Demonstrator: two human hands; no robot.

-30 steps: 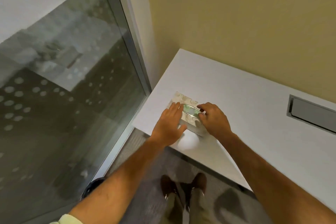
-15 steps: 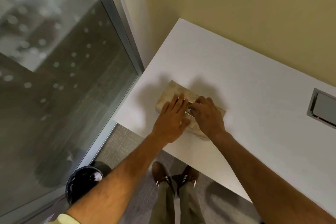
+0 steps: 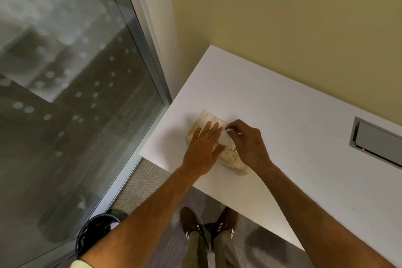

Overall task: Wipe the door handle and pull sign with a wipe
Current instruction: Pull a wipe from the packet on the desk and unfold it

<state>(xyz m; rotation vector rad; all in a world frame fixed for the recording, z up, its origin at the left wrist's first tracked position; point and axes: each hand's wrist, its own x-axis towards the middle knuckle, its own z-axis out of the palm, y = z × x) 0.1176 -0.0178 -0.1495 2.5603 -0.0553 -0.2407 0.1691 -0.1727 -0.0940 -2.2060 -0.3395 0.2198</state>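
A beige patterned wipe box point(image 3: 203, 119) lies on the white table point(image 3: 282, 115) near its left corner. My left hand point(image 3: 203, 146) presses flat on the box top with fingers spread. My right hand point(image 3: 248, 141) pinches a white wipe point(image 3: 225, 137) that sticks up out of the box's slot. The door handle and the pull sign are not in view.
A glass panel point(image 3: 65, 93) with frosted dots and a metal frame point(image 3: 143, 50) stands to the left. The yellow wall point(image 3: 282, 17) backs the table. A grey cable hatch point(image 3: 378, 141) is set into the table at right. A black bin point(image 3: 95, 233) sits on the floor by my shoes point(image 3: 206, 224).
My right fingers have lifted a white wipe out of the box opening. The left hand stays flat on the box. The camera view has shifted slightly.
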